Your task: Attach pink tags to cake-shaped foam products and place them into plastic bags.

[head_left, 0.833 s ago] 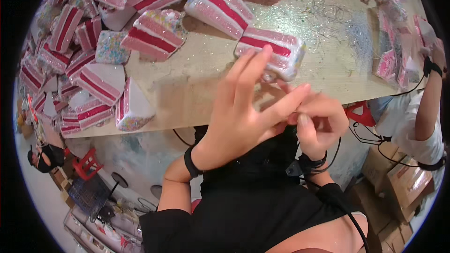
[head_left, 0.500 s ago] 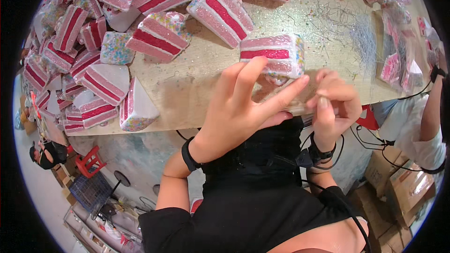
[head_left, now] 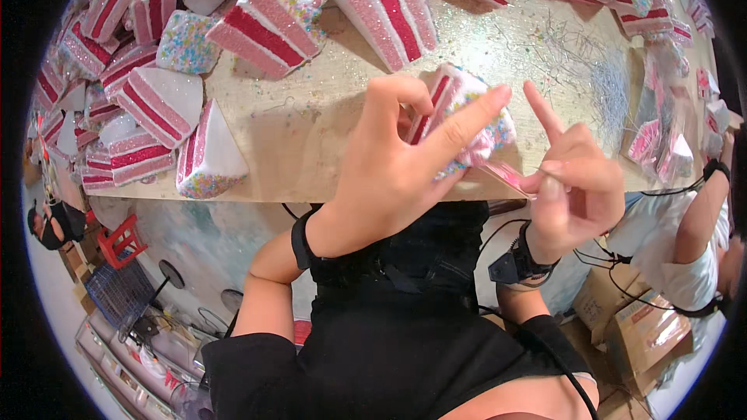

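Note:
A fake cake slice point(head_left: 489, 118) with pink and red layers, white frosting and pastel sprinkles is tilted just above the table in front of me. My left hand point(head_left: 381, 167) grips it, with the index finger stretched over its sprinkled side and the other fingers partly behind it. A thin pinkish, see-through strand point(head_left: 504, 174) runs from the slice's lower edge to my right hand point(head_left: 580, 190). Thumb and index finger pinch that strand while another finger points up. Whether it is ribbon or cord, I cannot tell.
More fake cake slices point(head_left: 159, 105) are heaped at the left and along the far side of the wooden table point(head_left: 303, 136). Loose thin wire hooks point(head_left: 611, 97) lie at the right, beside clear plastic packaging point(head_left: 661, 117). Another person's arm point(head_left: 700, 222) is at far right, above cardboard boxes point(head_left: 646, 330).
The slice has been turned so its sprinkled side faces up more. My right hand has moved right and down, and a strand now stretches between it and the slice. The whole view has shifted.

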Action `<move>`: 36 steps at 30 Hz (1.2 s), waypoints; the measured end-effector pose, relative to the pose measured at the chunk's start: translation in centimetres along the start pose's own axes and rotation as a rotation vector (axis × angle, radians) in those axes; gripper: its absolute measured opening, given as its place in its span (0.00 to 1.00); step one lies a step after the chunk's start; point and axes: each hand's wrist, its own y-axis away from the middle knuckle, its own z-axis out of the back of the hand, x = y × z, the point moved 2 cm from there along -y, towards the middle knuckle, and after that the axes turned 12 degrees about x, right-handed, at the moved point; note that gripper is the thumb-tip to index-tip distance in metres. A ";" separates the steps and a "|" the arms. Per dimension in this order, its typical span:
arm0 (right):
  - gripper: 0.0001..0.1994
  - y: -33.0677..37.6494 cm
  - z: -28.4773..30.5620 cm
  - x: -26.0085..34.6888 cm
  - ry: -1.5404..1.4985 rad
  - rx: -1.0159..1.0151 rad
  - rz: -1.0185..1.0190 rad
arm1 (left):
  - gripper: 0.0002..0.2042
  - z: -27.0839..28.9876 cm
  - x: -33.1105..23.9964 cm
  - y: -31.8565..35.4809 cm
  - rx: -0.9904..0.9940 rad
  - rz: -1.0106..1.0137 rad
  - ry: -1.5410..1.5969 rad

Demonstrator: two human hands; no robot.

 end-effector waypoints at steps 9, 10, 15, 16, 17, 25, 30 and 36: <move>0.14 -0.2 -1.0 1.7 0.524 0.224 -0.045 | 0.37 -0.1 0.2 0.5 -0.088 -0.027 -0.030; 0.13 -0.3 -1.1 1.6 0.549 0.229 -0.058 | 0.37 -0.1 0.4 0.5 -0.090 -0.024 -0.028; 0.13 -1.0 -1.6 1.0 0.566 0.251 -0.062 | 0.36 0.0 1.2 0.2 -0.118 -0.027 -0.058; 0.13 -1.3 -1.7 1.0 0.562 0.250 -0.060 | 0.36 0.2 1.3 -0.2 -0.123 -0.033 -0.058; 0.13 -1.4 -1.4 1.2 0.578 0.245 -0.048 | 0.36 0.0 1.2 -0.5 -0.147 -0.073 -0.064; 0.06 -0.4 0.3 0.8 0.168 0.152 -0.246 | 0.30 1.5 -0.6 0.0 -0.061 0.127 -0.041; 0.03 1.4 1.0 0.0 -0.080 0.071 -0.237 | 0.12 2.2 -1.5 1.2 -0.267 -0.071 -0.090; 0.01 1.5 1.0 -1.6 -0.046 0.078 -0.315 | 0.11 2.0 -0.9 0.9 -0.256 -0.187 -0.108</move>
